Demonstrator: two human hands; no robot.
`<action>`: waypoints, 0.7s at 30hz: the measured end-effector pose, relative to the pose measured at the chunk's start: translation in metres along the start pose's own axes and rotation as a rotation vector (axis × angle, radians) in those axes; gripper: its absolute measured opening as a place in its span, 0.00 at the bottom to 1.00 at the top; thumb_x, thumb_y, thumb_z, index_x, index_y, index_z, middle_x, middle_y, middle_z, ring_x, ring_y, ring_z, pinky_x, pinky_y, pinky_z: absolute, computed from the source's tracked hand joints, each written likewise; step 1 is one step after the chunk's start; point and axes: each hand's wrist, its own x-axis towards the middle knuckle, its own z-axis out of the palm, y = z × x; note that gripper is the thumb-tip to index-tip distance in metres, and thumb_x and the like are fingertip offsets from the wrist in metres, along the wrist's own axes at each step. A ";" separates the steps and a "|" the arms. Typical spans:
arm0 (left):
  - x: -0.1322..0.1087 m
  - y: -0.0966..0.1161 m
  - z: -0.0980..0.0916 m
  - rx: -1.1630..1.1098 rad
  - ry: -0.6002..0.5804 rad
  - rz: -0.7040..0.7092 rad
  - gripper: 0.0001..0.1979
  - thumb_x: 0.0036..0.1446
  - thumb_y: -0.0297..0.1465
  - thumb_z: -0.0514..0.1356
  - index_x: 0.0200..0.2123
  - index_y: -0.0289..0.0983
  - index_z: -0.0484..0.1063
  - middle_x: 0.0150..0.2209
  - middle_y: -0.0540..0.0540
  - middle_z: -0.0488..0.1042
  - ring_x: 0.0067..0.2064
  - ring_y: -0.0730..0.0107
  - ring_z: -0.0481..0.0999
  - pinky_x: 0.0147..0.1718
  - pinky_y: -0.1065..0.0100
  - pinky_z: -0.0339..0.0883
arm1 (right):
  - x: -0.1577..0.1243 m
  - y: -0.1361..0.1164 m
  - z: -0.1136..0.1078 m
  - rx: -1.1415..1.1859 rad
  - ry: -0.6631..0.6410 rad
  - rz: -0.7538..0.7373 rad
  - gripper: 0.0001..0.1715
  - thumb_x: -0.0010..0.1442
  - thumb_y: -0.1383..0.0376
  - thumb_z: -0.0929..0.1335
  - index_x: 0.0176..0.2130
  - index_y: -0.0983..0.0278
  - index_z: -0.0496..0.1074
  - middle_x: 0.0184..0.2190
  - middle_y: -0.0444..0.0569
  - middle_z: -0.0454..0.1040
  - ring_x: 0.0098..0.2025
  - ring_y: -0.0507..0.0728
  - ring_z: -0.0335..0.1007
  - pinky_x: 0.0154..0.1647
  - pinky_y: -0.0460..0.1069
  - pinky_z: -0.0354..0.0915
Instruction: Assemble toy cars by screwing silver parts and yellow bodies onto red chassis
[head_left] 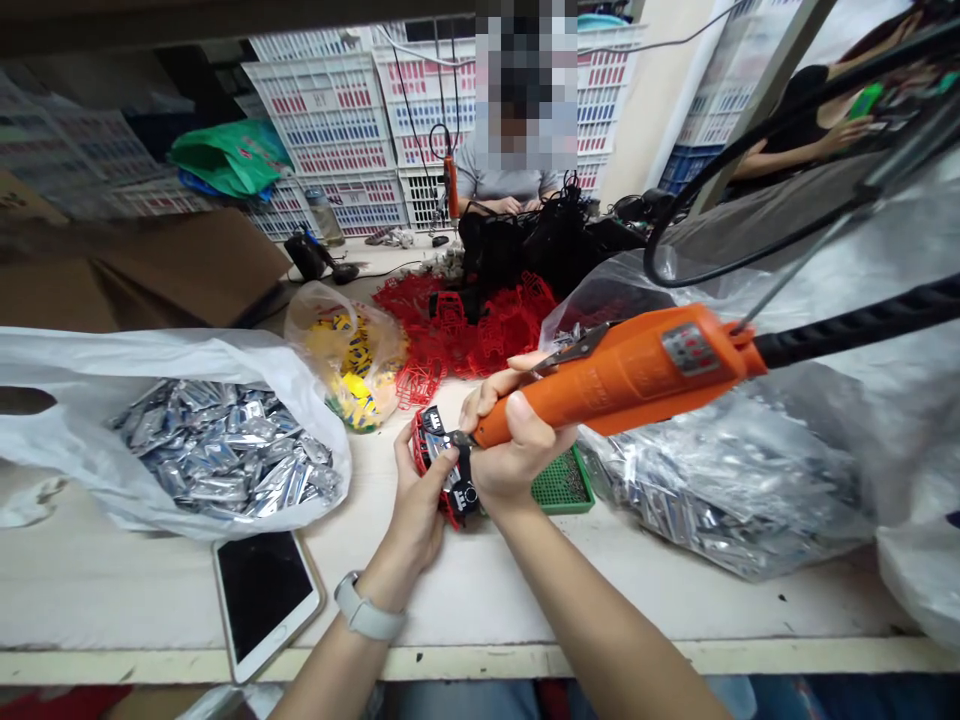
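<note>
Screwdriving step: right hand closed around orange screwdriver; left hand grips red-black part toward worktop front edge. Tip needs square seating.

Both forearms cross the near edge of the table and converge toward its middle. Left hand: palm turned inward, fingers curled in a pinching hold. Right hand: just above and touching it, closed in a fist, thumb on top.
</note>
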 end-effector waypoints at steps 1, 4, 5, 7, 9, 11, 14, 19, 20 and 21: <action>0.000 0.000 0.000 0.000 -0.002 0.003 0.39 0.44 0.40 0.74 0.58 0.46 0.63 0.57 0.44 0.75 0.60 0.55 0.74 0.58 0.59 0.69 | 0.000 0.000 0.000 -0.014 0.000 0.002 0.11 0.56 0.60 0.64 0.41 0.59 0.63 0.20 0.36 0.62 0.15 0.50 0.59 0.18 0.48 0.59; 0.000 0.000 0.000 0.001 0.003 0.008 0.38 0.44 0.40 0.74 0.57 0.46 0.63 0.56 0.44 0.76 0.59 0.56 0.75 0.58 0.59 0.69 | -0.001 0.001 -0.001 -0.039 -0.006 0.009 0.12 0.57 0.59 0.64 0.42 0.59 0.62 0.20 0.36 0.62 0.15 0.50 0.59 0.18 0.48 0.59; 0.001 0.000 0.000 0.002 0.005 0.008 0.38 0.44 0.40 0.74 0.57 0.46 0.63 0.56 0.44 0.76 0.60 0.56 0.75 0.58 0.59 0.69 | -0.001 0.002 -0.001 -0.033 -0.011 0.009 0.11 0.57 0.60 0.64 0.42 0.59 0.62 0.20 0.36 0.62 0.15 0.50 0.59 0.18 0.48 0.59; 0.001 -0.001 -0.001 0.001 0.005 0.004 0.39 0.44 0.40 0.74 0.57 0.46 0.63 0.56 0.44 0.76 0.60 0.56 0.74 0.58 0.59 0.68 | -0.002 0.002 -0.001 -0.008 -0.018 0.002 0.11 0.58 0.61 0.64 0.42 0.59 0.63 0.20 0.36 0.62 0.16 0.50 0.59 0.19 0.47 0.59; 0.001 -0.001 -0.002 -0.003 0.001 0.000 0.39 0.44 0.40 0.74 0.58 0.46 0.62 0.57 0.44 0.75 0.61 0.56 0.74 0.59 0.59 0.67 | -0.003 0.002 -0.001 0.004 -0.019 0.002 0.11 0.58 0.61 0.65 0.42 0.59 0.64 0.20 0.36 0.63 0.16 0.49 0.59 0.19 0.47 0.59; 0.002 -0.002 -0.002 -0.002 -0.008 0.007 0.40 0.44 0.40 0.75 0.58 0.46 0.62 0.57 0.44 0.75 0.61 0.57 0.73 0.60 0.59 0.66 | -0.003 0.003 -0.001 0.001 -0.014 0.010 0.11 0.57 0.61 0.65 0.42 0.59 0.64 0.21 0.36 0.63 0.16 0.49 0.59 0.19 0.47 0.58; 0.002 -0.002 -0.002 0.011 -0.022 0.032 0.40 0.43 0.42 0.75 0.58 0.46 0.62 0.57 0.45 0.75 0.60 0.57 0.73 0.59 0.59 0.66 | -0.002 0.004 -0.002 0.010 -0.013 0.001 0.12 0.57 0.60 0.66 0.42 0.60 0.65 0.21 0.36 0.64 0.15 0.48 0.60 0.18 0.46 0.58; 0.001 -0.002 -0.002 0.029 -0.032 0.040 0.44 0.41 0.47 0.76 0.58 0.46 0.62 0.56 0.45 0.73 0.59 0.57 0.72 0.58 0.60 0.65 | -0.002 0.006 -0.002 -0.008 -0.017 -0.009 0.13 0.57 0.60 0.66 0.42 0.59 0.65 0.21 0.36 0.64 0.15 0.48 0.60 0.18 0.47 0.58; 0.000 -0.002 -0.002 0.034 -0.035 0.041 0.44 0.40 0.48 0.76 0.58 0.46 0.62 0.56 0.45 0.73 0.59 0.57 0.72 0.58 0.60 0.65 | -0.002 0.006 -0.003 -0.007 -0.024 -0.011 0.12 0.56 0.60 0.67 0.42 0.59 0.65 0.21 0.36 0.64 0.15 0.48 0.61 0.18 0.47 0.58; 0.000 -0.002 -0.002 0.038 -0.039 0.042 0.45 0.40 0.49 0.76 0.58 0.46 0.61 0.56 0.45 0.73 0.59 0.58 0.72 0.58 0.60 0.65 | -0.002 0.007 -0.003 -0.005 -0.034 -0.012 0.12 0.56 0.60 0.67 0.41 0.59 0.65 0.22 0.35 0.64 0.15 0.48 0.61 0.18 0.47 0.58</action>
